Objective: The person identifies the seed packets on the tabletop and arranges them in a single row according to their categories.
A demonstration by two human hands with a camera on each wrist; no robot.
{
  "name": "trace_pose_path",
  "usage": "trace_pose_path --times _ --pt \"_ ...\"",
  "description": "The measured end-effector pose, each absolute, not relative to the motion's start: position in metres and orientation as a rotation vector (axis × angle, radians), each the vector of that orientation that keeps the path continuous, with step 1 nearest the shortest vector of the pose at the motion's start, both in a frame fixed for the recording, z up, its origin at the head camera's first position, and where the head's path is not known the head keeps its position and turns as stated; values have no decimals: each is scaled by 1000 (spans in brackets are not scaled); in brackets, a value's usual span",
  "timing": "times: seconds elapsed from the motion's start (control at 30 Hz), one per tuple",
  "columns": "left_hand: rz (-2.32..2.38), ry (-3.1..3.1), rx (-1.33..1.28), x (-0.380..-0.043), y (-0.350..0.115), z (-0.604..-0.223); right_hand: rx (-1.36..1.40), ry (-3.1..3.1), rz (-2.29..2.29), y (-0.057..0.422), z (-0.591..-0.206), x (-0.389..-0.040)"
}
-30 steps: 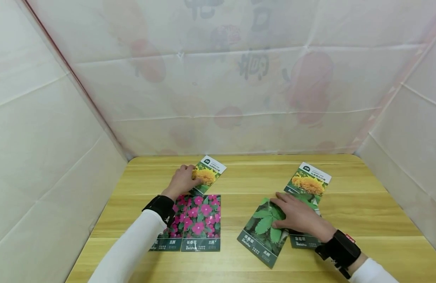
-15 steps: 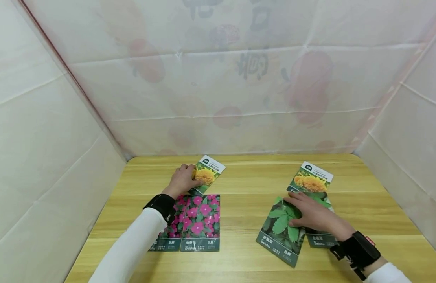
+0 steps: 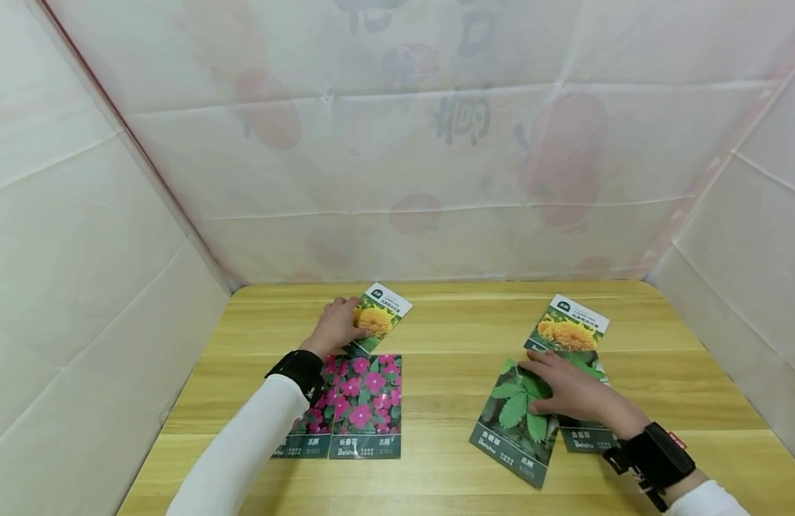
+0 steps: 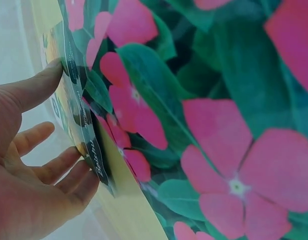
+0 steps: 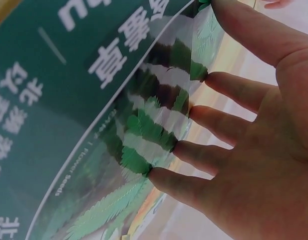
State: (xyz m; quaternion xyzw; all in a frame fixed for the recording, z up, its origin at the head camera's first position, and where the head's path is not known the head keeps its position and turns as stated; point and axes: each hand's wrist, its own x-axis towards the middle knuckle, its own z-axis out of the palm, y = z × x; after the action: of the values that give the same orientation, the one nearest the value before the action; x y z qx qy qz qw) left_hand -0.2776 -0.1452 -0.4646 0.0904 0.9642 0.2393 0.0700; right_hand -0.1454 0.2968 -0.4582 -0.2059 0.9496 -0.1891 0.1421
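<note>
My left hand (image 3: 335,327) rests with its fingers on a seed packet with yellow flowers (image 3: 375,322) at the back of the table. In the left wrist view, its thumb and fingers are spread along the packet. Two packets with pink flowers (image 3: 367,398) lie side by side, partly beneath my left wrist. My right hand (image 3: 568,387) touches a tilted seed packet with green leaves (image 3: 515,423). The right wrist view shows its spread, fairly straight fingers (image 5: 186,187) meeting the glossy surface. A second green-leaf packet (image 3: 587,436) lies partly hidden beneath that hand.
Another yellow-flower seed packet (image 3: 568,326) lies behind my right hand, partly overlapped by leaf-printed packaging. The wooden table (image 3: 429,494) is bounded by pale fabric walls (image 3: 352,247) at the back and both sides.
My right hand has shifted right, carrying the tilted green-leaf packet with it. The packets behind and beneath that hand have slid slightly right. My left hand has barely moved.
</note>
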Motion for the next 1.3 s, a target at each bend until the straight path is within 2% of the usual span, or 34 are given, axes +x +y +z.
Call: trace_pose_path --times 0.2,0.47,0.77,1.3 --pt "853 2873 209 -279 -144 -466 -609 2729 -563 297 -458 -144" --pt "916 2949 404 -282 -142 -468 -624 2722 -583 297 -458 -144" --pt "1011 2975 488 -282 -145 -466 -631 2706 -596 300 -461 -146" --pt "1297 2900 432 -279 -146 -438 -625 2684 -613 299 -458 -144"
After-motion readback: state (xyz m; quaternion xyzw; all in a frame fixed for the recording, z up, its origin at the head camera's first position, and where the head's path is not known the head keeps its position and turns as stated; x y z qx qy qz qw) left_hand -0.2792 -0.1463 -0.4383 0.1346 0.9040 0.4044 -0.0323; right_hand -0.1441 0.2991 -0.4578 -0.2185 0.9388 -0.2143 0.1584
